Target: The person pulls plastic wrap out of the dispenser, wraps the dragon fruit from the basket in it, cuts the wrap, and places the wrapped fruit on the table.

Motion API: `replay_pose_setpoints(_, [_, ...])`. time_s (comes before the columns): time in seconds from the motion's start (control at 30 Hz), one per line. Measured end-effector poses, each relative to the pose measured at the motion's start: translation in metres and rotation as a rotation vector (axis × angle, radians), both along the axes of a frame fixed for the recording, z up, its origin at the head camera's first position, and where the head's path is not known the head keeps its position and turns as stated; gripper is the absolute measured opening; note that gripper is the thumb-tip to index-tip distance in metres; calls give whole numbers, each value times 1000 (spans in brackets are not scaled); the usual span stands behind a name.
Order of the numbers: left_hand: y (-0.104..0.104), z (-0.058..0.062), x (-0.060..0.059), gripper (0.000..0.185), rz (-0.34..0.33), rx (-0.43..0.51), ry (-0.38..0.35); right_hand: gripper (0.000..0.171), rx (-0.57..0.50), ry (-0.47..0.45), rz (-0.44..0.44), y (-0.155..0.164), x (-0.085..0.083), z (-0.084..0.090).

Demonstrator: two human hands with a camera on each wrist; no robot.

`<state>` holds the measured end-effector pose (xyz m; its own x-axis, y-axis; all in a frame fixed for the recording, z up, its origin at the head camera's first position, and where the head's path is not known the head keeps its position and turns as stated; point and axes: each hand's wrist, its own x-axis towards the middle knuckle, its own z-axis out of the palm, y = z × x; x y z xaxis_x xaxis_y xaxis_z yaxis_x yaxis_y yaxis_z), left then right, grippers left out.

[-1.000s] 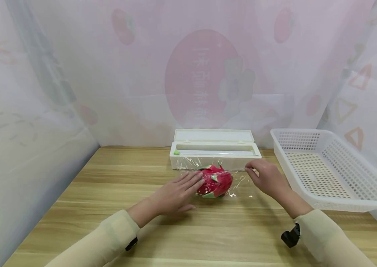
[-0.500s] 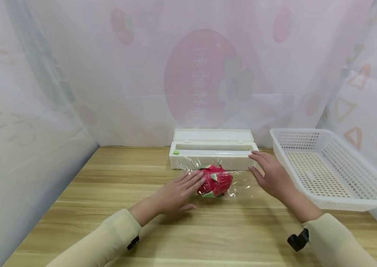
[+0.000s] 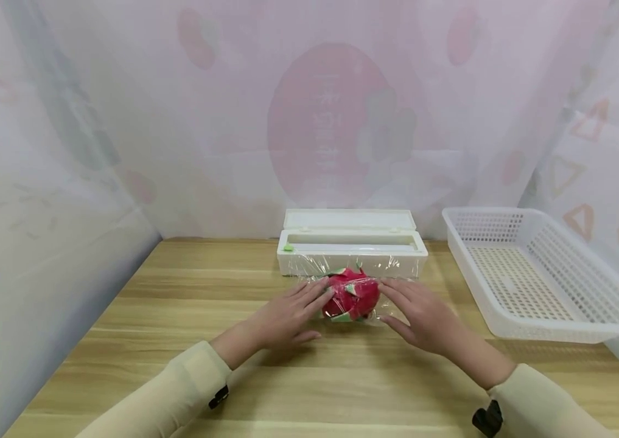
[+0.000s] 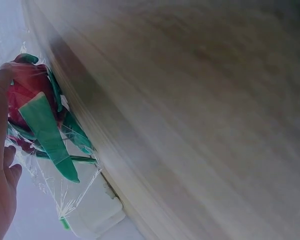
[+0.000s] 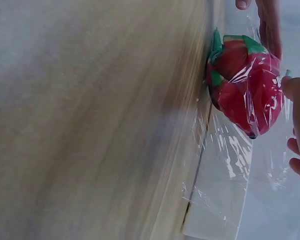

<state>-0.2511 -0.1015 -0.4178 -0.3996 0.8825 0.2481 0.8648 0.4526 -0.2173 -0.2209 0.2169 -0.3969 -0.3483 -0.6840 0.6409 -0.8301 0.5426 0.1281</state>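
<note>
Broadly, a wooden desk (image 3: 342, 377) filled the scene, walled in by pale printed curtains. At its right edge sat a white perforated basket (image 3: 539, 274), well apart from the hands. Toward the back stood a white cling-film dispenser box (image 3: 350, 249) with its lid raised, and a sheet of clear cling film (image 3: 391, 267) ran from the box's front down over the fruit. Just in front of the box lay a red dragon fruit (image 3: 354, 295) with green scales, resting on the desk under the film; the right wrist view showed the film (image 5: 225, 170) wrinkled and stretched across it.

The left hand (image 3: 287, 316) lay flat with fingers straight, fingertips pressing the film-covered left side of the fruit. The right hand (image 3: 421, 316) was likewise spread with straight fingers, touching the fruit's right side through the film. Neither hand gripped anything; both merely pressed against the wrapped fruit from opposite sides.
</note>
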Motion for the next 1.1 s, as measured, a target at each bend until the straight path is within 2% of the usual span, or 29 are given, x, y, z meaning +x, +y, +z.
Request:
replay_pose_setpoints(0.23, [0, -3, -2, 86, 41, 51, -61, 74, 35, -124, -34, -2, -14, -8])
replay_pose_setpoints(0.37, [1, -4, -5, 86, 49, 96, -69, 84, 68, -214, -67, -6, -18, -12])
replay_pose_setpoints(0.57, [4, -8, -9, 85, 59, 184, -69, 95, 109, -296, -87, -12, -23, -18])
replay_pose_setpoints(0.7, [6, -7, -10, 83, 82, 203, -91, 99, 110, -338, -109, -15, -25, -20])
replay_pose_setpoints(0.83, [8, -5, -10, 85, 106, 211, -126, 100, 100, -341, -112, -18, -26, -21])
replay_pose_setpoints(1.1, [12, -7, -13, 94, 171, 194, -204, 107, 74, -376, -148, -24, -30, -23])
